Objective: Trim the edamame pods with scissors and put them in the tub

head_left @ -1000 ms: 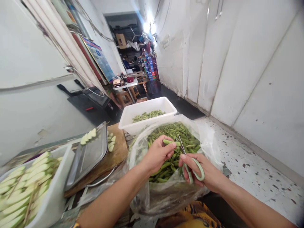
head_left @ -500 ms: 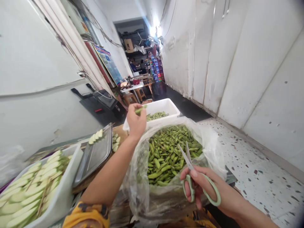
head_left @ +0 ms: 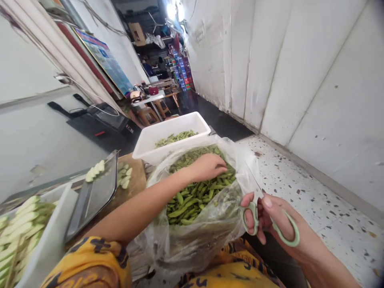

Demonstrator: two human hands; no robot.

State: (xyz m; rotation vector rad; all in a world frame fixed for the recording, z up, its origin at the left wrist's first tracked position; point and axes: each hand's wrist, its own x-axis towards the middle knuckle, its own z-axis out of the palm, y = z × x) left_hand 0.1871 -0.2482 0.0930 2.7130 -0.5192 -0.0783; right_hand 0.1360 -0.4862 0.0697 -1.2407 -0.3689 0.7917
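Note:
A clear plastic bag (head_left: 192, 244) full of green pods (head_left: 186, 204) stands open in front of me. My left hand (head_left: 208, 166) reaches over the right part of the pods, its curled fingertips down at them; whether a pod is between them is hidden. To the right of the bag, my right hand (head_left: 270, 218) holds scissors (head_left: 254, 218) with pale green handles, thumb and fingers through the loops and blades pointing up. Behind the bag, a white tub (head_left: 171, 150) has cut pods (head_left: 175, 138) on its bottom.
At the lower left is a white tub (head_left: 60, 224) of sliced pale green pieces on sticks. A metal tray (head_left: 96, 196) with some slices lies beside a wooden board (head_left: 135, 172). Farther back are a black case (head_left: 105, 124), stools and a small table (head_left: 150, 99).
My left hand has moved from above the white tub, where it held a pod, down to the pods in the bag. The scissors have swung right and look more closed. The view has shifted.

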